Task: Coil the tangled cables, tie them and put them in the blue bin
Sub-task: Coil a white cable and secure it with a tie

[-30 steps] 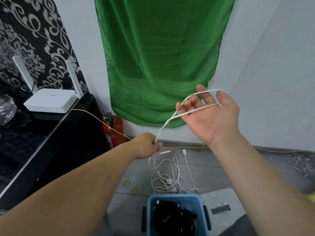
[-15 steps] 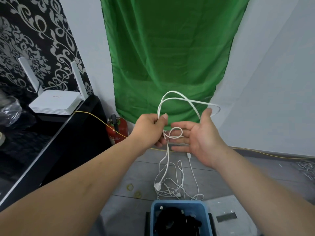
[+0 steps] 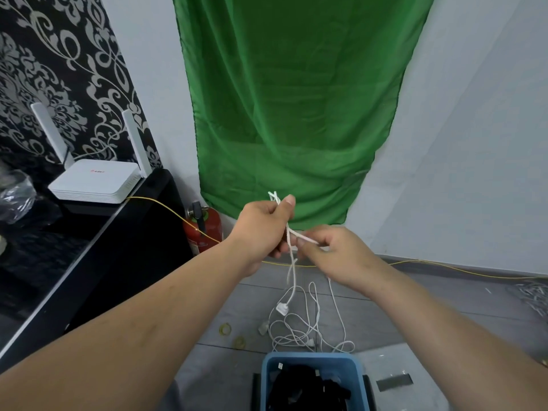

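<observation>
Green cloth (image 3: 296, 114) on the far wall, black desk (image 3: 89, 247) to the left, both as a second ago. Blue bin (image 3: 308, 358) at the bottom edge, near the person, dark cables already inside. Change is all in the hands. A second ago the right hand was open, palm up, a white loop slung over its fingers, and the left was low. Half a second ago the two met under a wide loop. Now that loop is gone, folded into a short bundle. Read: coiling of this length is about done, and the wrap or tie looks like the step in hand. Left hand (image 3: 264, 229) is raised in front of the cloth's lower hem, fist closed round the white cable (image 3: 292, 277), thumb pressed up against the folds that poke out on top. Right hand (image 3: 335, 253) is just beside and slightly lower, knuckles up, fingers curled, pinching one strand that runs across from the left fist. The cable's tail hangs between the hands, its plug (image 3: 281, 308) dangling above the floor. The loose tangle (image 3: 299, 330) lies on the floor just beyond the bin, not yet sorted. Small rings (image 3: 225, 329) beside it, perhaps ties; too small to tell.
</observation>
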Motion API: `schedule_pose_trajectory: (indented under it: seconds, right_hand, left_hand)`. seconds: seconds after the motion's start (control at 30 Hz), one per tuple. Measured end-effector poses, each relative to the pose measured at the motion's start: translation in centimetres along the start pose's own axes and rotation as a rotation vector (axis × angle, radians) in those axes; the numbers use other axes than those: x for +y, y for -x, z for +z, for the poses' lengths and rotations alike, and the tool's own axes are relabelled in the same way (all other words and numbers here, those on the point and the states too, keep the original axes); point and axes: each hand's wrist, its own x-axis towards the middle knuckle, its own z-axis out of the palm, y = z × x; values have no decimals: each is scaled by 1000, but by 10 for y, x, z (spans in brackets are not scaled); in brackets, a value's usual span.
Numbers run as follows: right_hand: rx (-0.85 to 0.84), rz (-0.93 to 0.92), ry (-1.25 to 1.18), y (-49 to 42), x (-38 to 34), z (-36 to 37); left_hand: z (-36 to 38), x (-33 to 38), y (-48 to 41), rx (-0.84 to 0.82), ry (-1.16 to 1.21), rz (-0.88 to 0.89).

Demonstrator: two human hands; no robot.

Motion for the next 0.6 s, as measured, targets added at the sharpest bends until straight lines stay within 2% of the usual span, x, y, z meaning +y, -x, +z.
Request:
schedule_pose_trajectory:
  seconds: [0.13,0.27,0.33,0.4,0.47,0.6]
  right_hand:
    - [98,326,-333,-7,11,-17]
    - [190,551,-452,-13,35,-28]
    - [191,635,-471,-10,48,-30]
    - [158,716,-416,-5,59,-28]
    - [87,783,-334,0,65,-24]
    - [18,834,-172,10,78,-16]
  left_hand:
    - [-3,3,1,-74,-114,-64]
    - [-15,7,5,-225,-257,-69]
    - [-19,7,1,-91,-250,37]
    - [-25,4,-7,185,-230,147]
    - [-31,2,-14,381,-229,199]
    - [-29,2,-17,470,-226,247]
